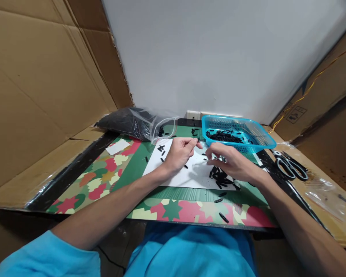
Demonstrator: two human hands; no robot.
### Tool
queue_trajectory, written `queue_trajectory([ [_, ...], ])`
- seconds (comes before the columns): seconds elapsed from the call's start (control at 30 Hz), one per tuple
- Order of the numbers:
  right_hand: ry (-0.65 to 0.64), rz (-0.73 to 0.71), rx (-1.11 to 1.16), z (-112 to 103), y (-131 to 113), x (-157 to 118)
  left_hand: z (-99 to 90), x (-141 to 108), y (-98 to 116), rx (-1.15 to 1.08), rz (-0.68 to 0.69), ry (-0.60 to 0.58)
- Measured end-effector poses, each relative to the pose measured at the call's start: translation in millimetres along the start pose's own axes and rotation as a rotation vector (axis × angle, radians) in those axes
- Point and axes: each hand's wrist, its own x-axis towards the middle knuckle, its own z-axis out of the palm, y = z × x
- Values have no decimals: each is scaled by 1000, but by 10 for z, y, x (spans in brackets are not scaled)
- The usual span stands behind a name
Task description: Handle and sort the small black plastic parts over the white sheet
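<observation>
My left hand (181, 154) is closed above the white sheet (173, 175), thumb and fingertips pinched together; anything between them is too small or hidden to name. My right hand (232, 161) hovers over the sheet's right side, fingers curled, with a small gap between thumb and index finger. Under it lies a pile of small black elongated pieces (220, 177). A few more black pieces (161, 148) are on the sheet's left part, beside my left wrist. Several loose ones (223, 217) are scattered on the patterned mat near the front edge.
A blue plastic basket (265, 143) with black pieces stands behind my right hand. At the back left lies a clear zip bag (132, 121) full of dark material. Scissors (291, 167) and a small plastic bag (325, 198) are on the right. Cardboard walls (46, 57) flank the table.
</observation>
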Motion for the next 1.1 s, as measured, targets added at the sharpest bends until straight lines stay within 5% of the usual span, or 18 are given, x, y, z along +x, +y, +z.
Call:
queue_trajectory([
  [0.17, 763, -155, 127, 70, 5, 51, 25, -6, -19, 40, 9, -16],
  [0.27, 948, -184, 198, 146, -27, 93, 48, -32, -25, 85, 29, -51],
  [1.1, 749, -114, 170, 246, 31, 21, 56, -69, -2, 173, 111, -51],
])
